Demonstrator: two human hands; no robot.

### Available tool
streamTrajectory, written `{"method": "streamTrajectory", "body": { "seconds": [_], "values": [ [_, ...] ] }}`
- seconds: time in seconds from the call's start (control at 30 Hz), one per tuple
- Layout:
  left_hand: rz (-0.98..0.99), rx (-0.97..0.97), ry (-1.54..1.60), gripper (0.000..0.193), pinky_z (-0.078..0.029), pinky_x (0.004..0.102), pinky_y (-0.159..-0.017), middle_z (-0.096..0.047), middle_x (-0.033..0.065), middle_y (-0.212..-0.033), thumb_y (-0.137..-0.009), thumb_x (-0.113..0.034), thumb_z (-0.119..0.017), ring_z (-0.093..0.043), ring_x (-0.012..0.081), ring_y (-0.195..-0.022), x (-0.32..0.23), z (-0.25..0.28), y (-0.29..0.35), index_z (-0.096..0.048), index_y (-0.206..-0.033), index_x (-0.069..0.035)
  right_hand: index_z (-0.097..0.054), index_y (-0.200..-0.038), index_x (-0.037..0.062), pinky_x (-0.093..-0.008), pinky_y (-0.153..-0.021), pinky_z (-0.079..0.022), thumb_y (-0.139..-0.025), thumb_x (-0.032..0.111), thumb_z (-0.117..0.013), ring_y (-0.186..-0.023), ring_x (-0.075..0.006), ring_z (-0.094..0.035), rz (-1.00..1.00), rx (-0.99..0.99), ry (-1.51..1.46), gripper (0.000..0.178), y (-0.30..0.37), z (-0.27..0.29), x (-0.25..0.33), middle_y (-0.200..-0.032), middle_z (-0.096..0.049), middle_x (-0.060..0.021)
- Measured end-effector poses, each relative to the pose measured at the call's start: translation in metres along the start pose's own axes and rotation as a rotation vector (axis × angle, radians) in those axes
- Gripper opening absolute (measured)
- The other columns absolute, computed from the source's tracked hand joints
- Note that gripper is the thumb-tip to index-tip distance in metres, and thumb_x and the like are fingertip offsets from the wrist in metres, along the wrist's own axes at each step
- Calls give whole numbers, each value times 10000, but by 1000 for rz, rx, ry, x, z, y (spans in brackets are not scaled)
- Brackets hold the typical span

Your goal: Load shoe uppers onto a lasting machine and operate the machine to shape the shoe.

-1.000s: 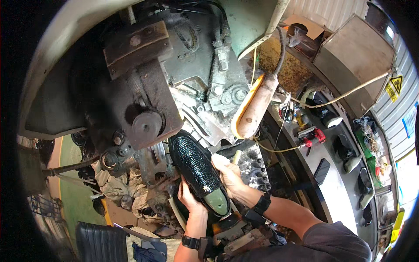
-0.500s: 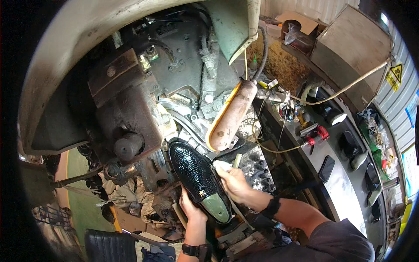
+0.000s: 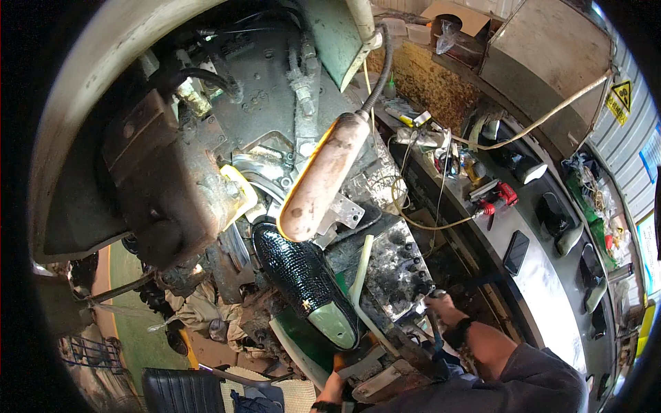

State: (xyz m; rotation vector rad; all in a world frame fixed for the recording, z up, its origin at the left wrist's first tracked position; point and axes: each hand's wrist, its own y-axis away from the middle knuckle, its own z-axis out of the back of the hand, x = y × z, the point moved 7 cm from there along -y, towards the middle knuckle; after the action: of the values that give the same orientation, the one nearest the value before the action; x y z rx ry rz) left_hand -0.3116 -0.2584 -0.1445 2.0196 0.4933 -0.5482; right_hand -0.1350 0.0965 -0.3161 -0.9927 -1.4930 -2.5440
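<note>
A black crocodile-textured loafer (image 3: 292,272) with a small gold ornament sits on a green shoe last (image 3: 335,326). It lies tilted in the machine, toe under the lamp and heel toward me, with neither hand on its upper. Below the heel, at the lower edge, is my left hand (image 3: 333,387), apart from the shoe; its fingers are mostly hidden by the machine. My right hand (image 3: 446,310) reaches to the near right corner of a worn metal control panel (image 3: 399,265) with dark knobs. Its fingers are small and blurred, and what they touch is unclear.
An elongated lamp (image 3: 323,179) hangs over the toe. Left of it juts a heavy machine head (image 3: 162,186). A pale upright tube (image 3: 359,268) stands beside the shoe. On the right-hand bench (image 3: 551,310) lie a phone (image 3: 516,252), a red power tool (image 3: 498,198) and several shoes.
Both hands have left the shoe, which now rests in the machine. My right hand moved right and nearer, the white cloth no longer visible in it. My left hand dropped toward the lower edge.
</note>
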Motion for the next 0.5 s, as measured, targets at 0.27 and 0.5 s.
{"method": "streamTrajectory", "body": {
  "seconds": [0.27, 0.5],
  "values": [
    [-182, -60, -332, 385, -524, 348, -867, -703, 131, -1119, -843, -154, -710, -687, 269, -984, 59, 29, 19, -633, -1181, 14, -628, -1109, -84, -371, -765, -549, -759, 292, -827, -909, -233, -699, 185, -246, 25, 551, 12, 26, 20, -1029, -718, -188],
    [-361, -113, -637, 425, -523, 350, -870, -699, 133, -1133, -829, -185, -732, -686, 274, -992, 34, 24, 24, -630, -1190, 13, -595, -1192, -92, -332, -853, -522, -767, 214, -805, -1034, -218, -669, 297, -163, -51, 564, 21, -12, 66, -1229, -695, -146]
  ]
}}
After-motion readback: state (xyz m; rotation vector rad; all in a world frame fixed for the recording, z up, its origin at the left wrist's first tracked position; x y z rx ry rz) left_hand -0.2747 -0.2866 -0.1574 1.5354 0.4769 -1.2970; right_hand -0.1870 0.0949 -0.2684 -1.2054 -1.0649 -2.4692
